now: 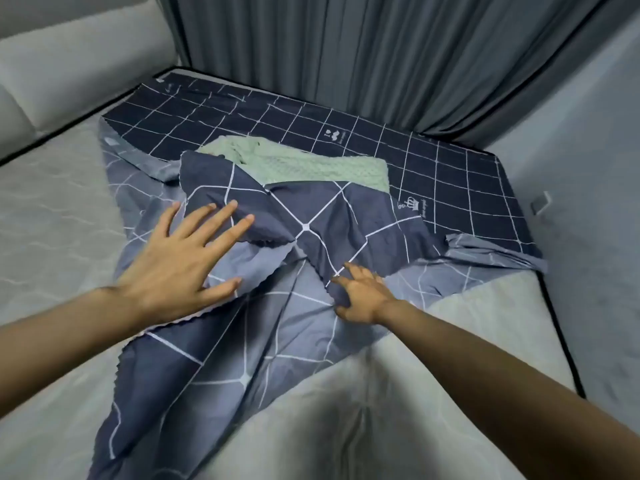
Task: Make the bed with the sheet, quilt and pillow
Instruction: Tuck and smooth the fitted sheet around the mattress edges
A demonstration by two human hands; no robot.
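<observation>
The sheet (277, 271), blue-grey with white lines, lies crumpled across the middle of the bed, one dark side folded over a paler one, its scalloped edge running under the left hand (180, 261). That hand rests flat on the sheet with fingers spread wide. The right hand (363, 299) pinches a fold of the sheet near its centre, fingers curled into the cloth. One green quilt (304, 164) lies folded just beyond, partly under the sheet. The far part of the sheet, navy with a white grid, lies flat to the far edge. Bare mattress (52, 220) shows left, right and near. A headboard (69, 64) stands at the left, a curtain (346, 46) behind, a wall (588, 168) close on the right.
</observation>
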